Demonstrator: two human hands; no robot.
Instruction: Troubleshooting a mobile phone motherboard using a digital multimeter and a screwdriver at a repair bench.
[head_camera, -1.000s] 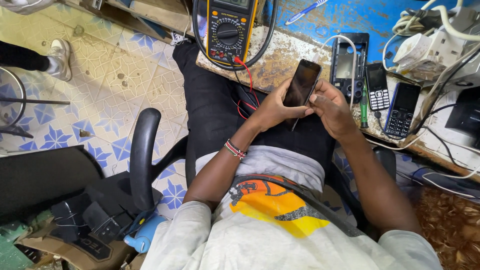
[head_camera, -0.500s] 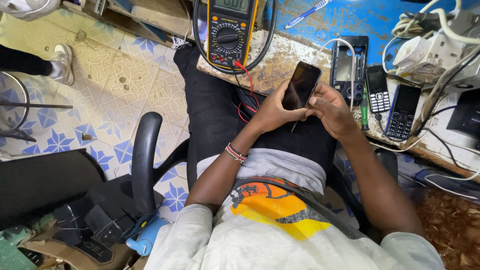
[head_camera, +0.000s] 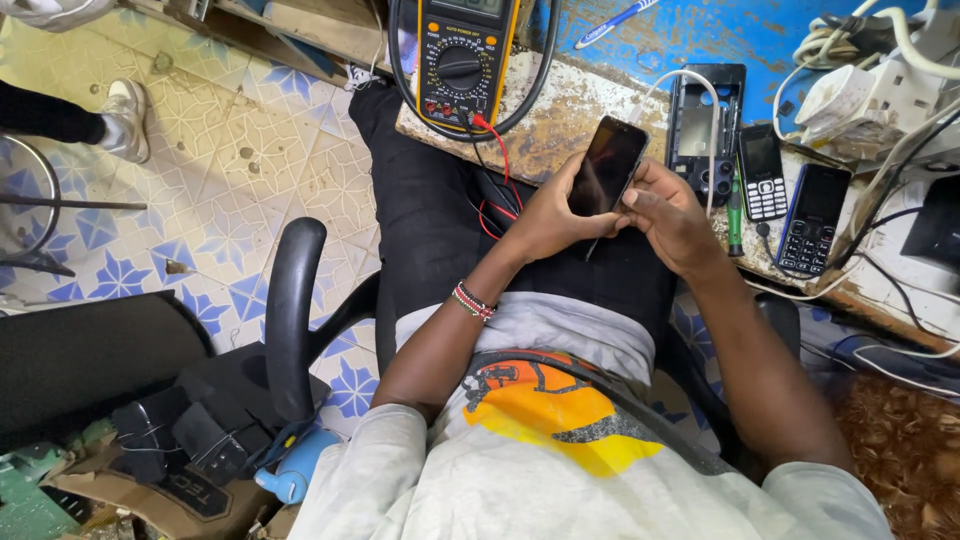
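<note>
Nearest to you, your lap in dark trousers (head_camera: 440, 240) fills the middle, and a black chair armrest (head_camera: 290, 310) curves at your left side. Your left forearm carries a beaded bracelet (head_camera: 473, 301) at the wrist.

Above your lap, your left hand (head_camera: 545, 215) holds a dark smartphone (head_camera: 605, 168). The phone stands tilted, its black screen toward you, and its lower part sits in your left palm with the fingers wrapped behind it and the thumb along its left edge. Your right hand (head_camera: 672, 215) is closed narrow, the fingertips (head_camera: 632, 196) touching the phone's right edge near its lower half; a thin dark tool seems to come out below this hand, but I cannot tell it clearly.

Beyond the hands is the near edge of the worn workbench (head_camera: 570, 110). On it, near the left corner, lies a yellow multimeter (head_camera: 462, 60) with red and black leads. To the right lie an opened phone frame (head_camera: 705, 130), then two small keypad phones (head_camera: 762, 172), just beside each other. Farther back a blue pen (head_camera: 612, 22) rests on the blue surface.
</note>
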